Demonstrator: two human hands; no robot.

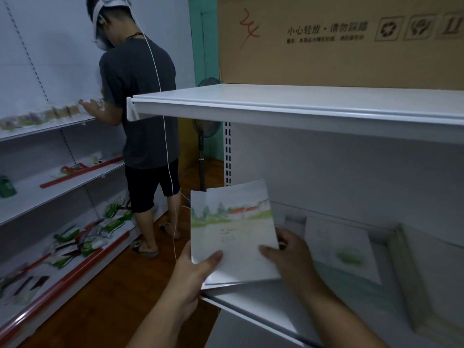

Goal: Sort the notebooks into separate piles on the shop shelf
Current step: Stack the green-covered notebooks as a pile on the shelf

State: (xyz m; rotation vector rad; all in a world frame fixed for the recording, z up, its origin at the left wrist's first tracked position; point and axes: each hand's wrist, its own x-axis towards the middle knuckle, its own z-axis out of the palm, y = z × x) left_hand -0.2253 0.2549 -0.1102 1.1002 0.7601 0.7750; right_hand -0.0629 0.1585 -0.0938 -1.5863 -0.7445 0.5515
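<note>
Facing white shop shelf (313, 106), wooden floor (120, 297)

I see open room between the white metal upper shelf (301, 106) and the white lower shelf (251, 305). A pale notebook with a green smudge (344, 249) lies flat on the lower shelf. Left of the shelf end, a dark pedestal fan (204, 136) and a person in a grey T-shirt (140, 101) occupy the aisle.
</note>
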